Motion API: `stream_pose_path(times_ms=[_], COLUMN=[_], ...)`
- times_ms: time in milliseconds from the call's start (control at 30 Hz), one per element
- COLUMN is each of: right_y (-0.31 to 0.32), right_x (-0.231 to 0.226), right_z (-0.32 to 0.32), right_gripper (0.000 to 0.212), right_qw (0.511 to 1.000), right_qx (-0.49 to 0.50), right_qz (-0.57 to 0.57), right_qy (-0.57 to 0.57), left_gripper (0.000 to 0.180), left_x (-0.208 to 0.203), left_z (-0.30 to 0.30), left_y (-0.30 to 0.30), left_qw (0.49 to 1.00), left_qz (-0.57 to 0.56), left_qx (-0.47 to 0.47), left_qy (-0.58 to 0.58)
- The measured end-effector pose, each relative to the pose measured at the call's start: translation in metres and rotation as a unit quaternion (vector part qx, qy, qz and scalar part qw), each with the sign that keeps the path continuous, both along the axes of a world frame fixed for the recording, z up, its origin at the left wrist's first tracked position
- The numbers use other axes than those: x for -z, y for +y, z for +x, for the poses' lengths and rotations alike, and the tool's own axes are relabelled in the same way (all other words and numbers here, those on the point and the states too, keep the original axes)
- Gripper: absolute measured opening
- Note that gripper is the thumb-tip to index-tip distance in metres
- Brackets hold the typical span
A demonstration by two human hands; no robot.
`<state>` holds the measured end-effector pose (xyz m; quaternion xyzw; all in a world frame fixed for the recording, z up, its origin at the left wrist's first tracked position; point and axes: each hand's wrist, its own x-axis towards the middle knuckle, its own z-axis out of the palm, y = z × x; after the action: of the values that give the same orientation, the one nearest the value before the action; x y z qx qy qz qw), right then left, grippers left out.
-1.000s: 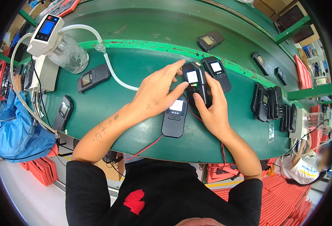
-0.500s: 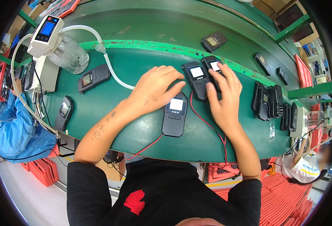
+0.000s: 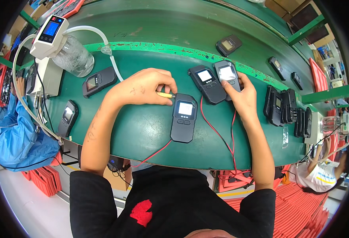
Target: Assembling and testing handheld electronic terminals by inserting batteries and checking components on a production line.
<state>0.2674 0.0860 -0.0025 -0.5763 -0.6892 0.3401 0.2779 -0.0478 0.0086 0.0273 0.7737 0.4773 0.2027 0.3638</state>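
My left hand [image 3: 144, 85] is closed around a thin yellow piece [image 3: 164, 95]. The tip of this piece meets the upper left corner of a black handheld meter [image 3: 182, 129], which lies on the green table with its screen lit. A clear tube [image 3: 116, 68] runs under that hand; whether the yellow piece is its end is hidden. My right hand [image 3: 242, 93] grips another lit handheld meter [image 3: 226, 72], thumb on its front and fingers along its right side. Just left of it rests a third lit meter [image 3: 210, 85]. Red wires [image 3: 211, 125] trail from these meters toward the table's near edge.
A white pump unit [image 3: 49, 35] with a clear bottle [image 3: 73, 57] stands at the left. More dark meters [image 3: 99, 82] lie around, with several grouped at the right [image 3: 277, 105]. A green raised edge [image 3: 154, 47] crosses behind. People sit at both sides.
My left hand has drawn back leftward and its fingers have curled, with the yellow piece now showing at the near meter. My right hand has closed on the right-hand meter, whose screen shows more fully.
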Motion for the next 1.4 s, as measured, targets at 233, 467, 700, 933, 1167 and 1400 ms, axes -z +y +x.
stream_pose_path(times_ms=[233, 467, 700, 933, 1167, 1400], right_y=[-0.004, -0.065, -0.072, -0.069, -0.061, -0.068], right_x=[-0.01, -0.027, -0.015, -0.017, -0.009, -0.014], right_z=[0.0, -0.027, -0.032, -0.032, -0.031, -0.034], right_gripper=[0.042, 0.038, 0.048, 0.062, 0.049, 0.029], right_qw=[0.945, 0.865, 0.906, 0.885, 0.967, 0.948], right_qx=[0.031, -0.131, -0.283, -0.344, -0.218, -0.12], right_qz=[-0.019, -0.133, -0.145, -0.118, 0.083, -0.124], right_qy=[0.325, 0.466, 0.279, 0.289, 0.106, 0.269], left_gripper=[0.018, 0.017, 0.022, 0.024, 0.016, 0.015], left_x=[0.009, 0.009, 0.01, 0.009, 0.008, 0.01], left_z=[0.0, 0.005, 0.005, 0.006, 0.008, 0.006], left_y=[0.0, -0.002, -0.001, -0.001, -0.002, -0.001], left_qw=[0.999, 0.998, 0.997, 0.997, 0.997, 0.997], left_qz=[0.028, 0.056, 0.067, 0.07, 0.06, 0.061], left_qx=[-0.003, -0.014, -0.009, -0.012, -0.024, -0.018], left_qy=[0.031, 0.03, 0.027, 0.029, 0.035, 0.043])
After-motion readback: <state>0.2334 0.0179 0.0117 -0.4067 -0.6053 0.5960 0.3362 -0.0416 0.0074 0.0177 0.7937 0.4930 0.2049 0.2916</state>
